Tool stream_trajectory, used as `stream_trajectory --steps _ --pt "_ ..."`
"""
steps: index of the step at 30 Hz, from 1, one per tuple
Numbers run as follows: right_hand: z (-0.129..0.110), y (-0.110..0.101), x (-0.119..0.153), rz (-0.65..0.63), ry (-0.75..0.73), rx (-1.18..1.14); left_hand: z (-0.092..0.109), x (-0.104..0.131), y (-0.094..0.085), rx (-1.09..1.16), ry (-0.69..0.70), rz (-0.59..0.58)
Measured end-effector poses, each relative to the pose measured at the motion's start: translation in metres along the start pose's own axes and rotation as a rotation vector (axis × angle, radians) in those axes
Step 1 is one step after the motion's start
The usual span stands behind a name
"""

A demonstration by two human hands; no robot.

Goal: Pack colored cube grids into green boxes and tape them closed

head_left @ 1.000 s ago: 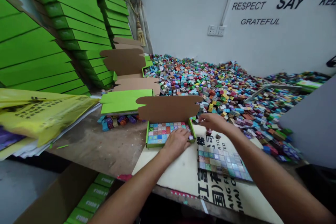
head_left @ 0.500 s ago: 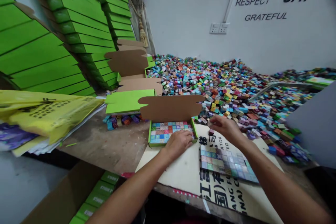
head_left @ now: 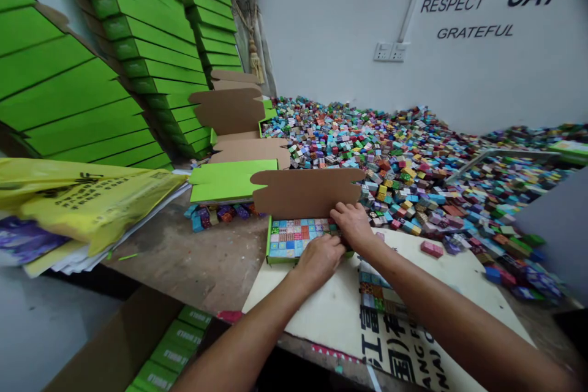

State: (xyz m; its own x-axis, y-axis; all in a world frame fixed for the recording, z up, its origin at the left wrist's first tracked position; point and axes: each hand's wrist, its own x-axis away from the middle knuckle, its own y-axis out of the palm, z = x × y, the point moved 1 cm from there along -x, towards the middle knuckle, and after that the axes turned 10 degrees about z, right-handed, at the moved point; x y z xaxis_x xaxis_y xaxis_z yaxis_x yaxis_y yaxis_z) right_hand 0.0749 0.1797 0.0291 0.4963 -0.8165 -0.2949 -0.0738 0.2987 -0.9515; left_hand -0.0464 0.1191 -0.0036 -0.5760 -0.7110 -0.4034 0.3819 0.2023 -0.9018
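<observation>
A small green carton [head_left: 276, 260] stands on the cardboard sheet, its brown lid [head_left: 307, 192] raised at the back. Colourful patterned little blocks [head_left: 294, 235] fill it in rows. My left hand [head_left: 320, 259] lies over the front right part of the carton with fingers bent together on the blocks. At the carton's right end, my right hand [head_left: 353, 224] has its fingers closed and pointing down; whatever is under them is hidden. Beneath my right forearm, a flat group of patterned blocks [head_left: 371, 289] lies partly covered.
A large heap of loose blocks [head_left: 340, 135] spreads along the wall. Stacked green boxes [head_left: 151, 49] rise at left, near a yellow bag [head_left: 92, 202]. Another green carton [head_left: 234, 179] sits behind mine. A pink block [head_left: 432, 249] rests on the printed cardboard sheet [head_left: 321, 324].
My right hand has moved left from above the cardboard to the carton's right end. My left hand stays on the carton. The camera view has shifted slightly.
</observation>
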Motion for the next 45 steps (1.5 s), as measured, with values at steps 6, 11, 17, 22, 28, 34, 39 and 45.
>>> stream_trajectory --steps 6,11,17,22,28,34,39,45 --pt "0.003 0.006 0.001 -0.095 -0.012 -0.039 0.0 -0.001 -0.001 0.027 -0.008 -0.01" --pt "0.017 -0.003 -0.001 -0.14 -0.023 -0.167 -0.004 -0.002 -0.003 0.013 0.023 -0.023" --pt "0.088 -0.035 0.065 -0.014 0.222 -0.519 0.004 -0.004 -0.01 0.048 0.015 0.035" --pt "0.147 -0.047 0.175 -0.196 0.474 -0.546 0.046 0.002 -0.021 0.128 0.016 -0.01" --pt "0.142 -0.042 0.24 -0.359 0.465 -0.675 0.065 -0.003 -0.008 0.147 -0.07 -0.253" --pt "0.131 -0.037 0.237 -0.359 0.405 -0.681 0.059 -0.009 0.007 0.231 -0.016 -0.26" --pt "0.13 -0.039 0.23 -0.375 0.337 -0.651 0.061 -0.018 0.005 0.248 0.014 -0.278" --pt "0.125 -0.024 0.251 -0.303 0.325 -0.546 0.074 -0.016 -0.002 0.27 0.047 -0.293"
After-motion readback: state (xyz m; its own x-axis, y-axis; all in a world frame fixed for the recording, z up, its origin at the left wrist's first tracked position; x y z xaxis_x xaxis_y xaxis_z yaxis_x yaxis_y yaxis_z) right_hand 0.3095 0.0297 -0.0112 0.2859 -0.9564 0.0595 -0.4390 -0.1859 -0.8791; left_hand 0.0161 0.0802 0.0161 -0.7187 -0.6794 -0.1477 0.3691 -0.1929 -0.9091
